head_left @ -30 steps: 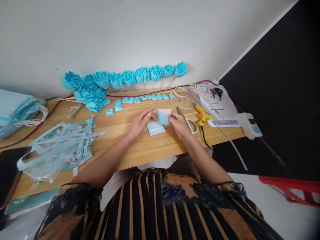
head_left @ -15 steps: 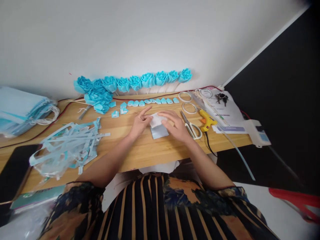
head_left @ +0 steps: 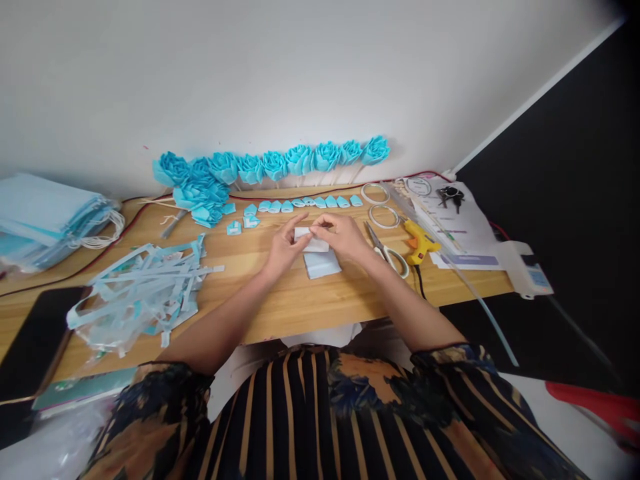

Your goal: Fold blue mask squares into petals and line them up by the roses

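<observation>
Between my hands a small white square piece (head_left: 316, 243), which looks like thin fabric or paper, is held just above the table. My left hand (head_left: 286, 248) pinches its left side with the thumb, index finger raised. At its upper edge my right hand (head_left: 341, 237) closes thumb and fingertips on the same piece. Below it a pale blue square (head_left: 323, 265) lies on the wood. Several small folded blue petals (head_left: 287, 207) are lined up behind my hands. To the right of my right hand are scissors (head_left: 387, 252) with white handles.
Blue fabric flowers (head_left: 300, 160) lean along the wall. A tangle of pale strips (head_left: 135, 293) and a phone (head_left: 40, 340) lie left. At right are a yellow glue gun (head_left: 419, 243), ring-shaped rolls (head_left: 384, 216), papers (head_left: 470, 227) and keys (head_left: 451, 196). Folded blue sheets (head_left: 45, 220) are stacked far left.
My right hand's fingertips have come together on the white piece's upper edge, nearer my left thumb. The view has shifted slightly, moving the scene a little right.
</observation>
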`<state>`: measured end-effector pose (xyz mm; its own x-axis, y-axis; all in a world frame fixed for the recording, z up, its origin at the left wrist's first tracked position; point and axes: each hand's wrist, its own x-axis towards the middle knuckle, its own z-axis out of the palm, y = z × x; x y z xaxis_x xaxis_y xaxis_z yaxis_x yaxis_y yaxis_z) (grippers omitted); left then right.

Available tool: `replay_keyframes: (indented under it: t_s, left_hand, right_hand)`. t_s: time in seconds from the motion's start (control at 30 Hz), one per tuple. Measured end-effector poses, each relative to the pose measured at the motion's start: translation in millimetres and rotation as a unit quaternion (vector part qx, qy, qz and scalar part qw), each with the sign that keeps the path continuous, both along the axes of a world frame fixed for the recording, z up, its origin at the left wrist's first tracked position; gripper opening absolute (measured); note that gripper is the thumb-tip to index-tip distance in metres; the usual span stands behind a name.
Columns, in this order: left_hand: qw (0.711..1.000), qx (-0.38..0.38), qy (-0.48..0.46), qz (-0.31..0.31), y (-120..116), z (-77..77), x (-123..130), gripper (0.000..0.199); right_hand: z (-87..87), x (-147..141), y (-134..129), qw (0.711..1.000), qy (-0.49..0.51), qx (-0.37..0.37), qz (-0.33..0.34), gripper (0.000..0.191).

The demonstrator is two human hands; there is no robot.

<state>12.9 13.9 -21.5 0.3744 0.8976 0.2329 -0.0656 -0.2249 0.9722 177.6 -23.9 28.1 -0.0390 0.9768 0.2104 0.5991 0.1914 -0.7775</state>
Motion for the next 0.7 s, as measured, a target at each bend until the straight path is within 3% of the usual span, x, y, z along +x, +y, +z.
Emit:
replay_keyframes:
  t_s: [0.2, 0.37, 0.53, 0.7]
  left_hand:
    - [0.998, -0.049, -0.025, 0.033, 8.7, -9.0, 2.8, 0.036]
    - [0.991, -0.125, -0.043, -0.037, 6.6, -11.3, 5.8, 0.041]
    - [0.994, -0.102, 0.018, -0.045, 1.0, -7.4, 6.3, 0.034]
    - [0.994, -0.100, 0.028, -0.043, -0.4, -4.3, 5.5, 0.037]
  right_hand:
    - [-1.1, -1.3, 11.0, 0.998, 0.023, 0.021, 0.045, 0.020]
    - [-12.7, -0.3, 13.2, 0.994, 0.086, 0.065, -0.008, 0.021]
    - [-20.0, 4.5, 11.1, 0.990, 0.107, 0.083, -0.040, 0.021]
    - [-25.6, 9.9, 11.0, 0.983, 0.174, 0.045, -0.046, 0.039]
